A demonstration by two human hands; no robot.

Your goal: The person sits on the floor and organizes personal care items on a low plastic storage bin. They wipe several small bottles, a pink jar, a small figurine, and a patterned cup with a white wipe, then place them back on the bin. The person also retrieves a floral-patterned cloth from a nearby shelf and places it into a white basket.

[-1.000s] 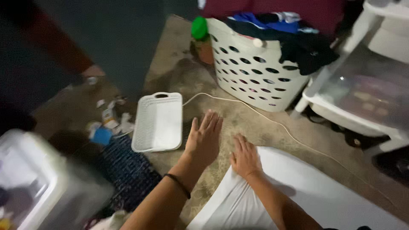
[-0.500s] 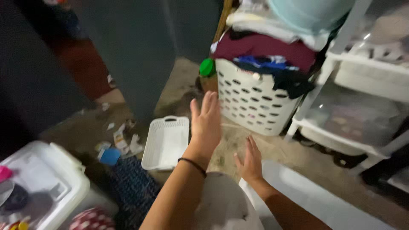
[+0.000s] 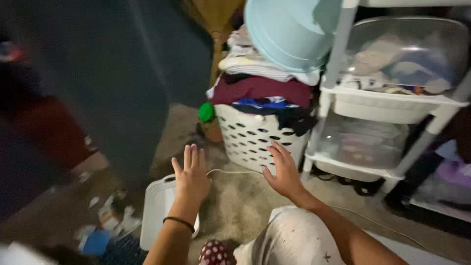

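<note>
White perforated laundry basket just past my right fingertips, upright on the carpet, heaped with dark, maroon and blue clothes, flat white slotted tray lying on the floor under my left wrist

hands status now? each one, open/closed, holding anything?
Left hand: open, fingers spread, holding nothing, above the white tray.
Right hand: open, holding nothing, in front of the white laundry basket.

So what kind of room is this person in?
Probably a laundry or storage corner of a home. A white perforated laundry basket is heaped with folded clothes, clear plastic drawers hold more fabric, and both open hands, left hand and right hand, hover above a worn carpeted floor.
</note>
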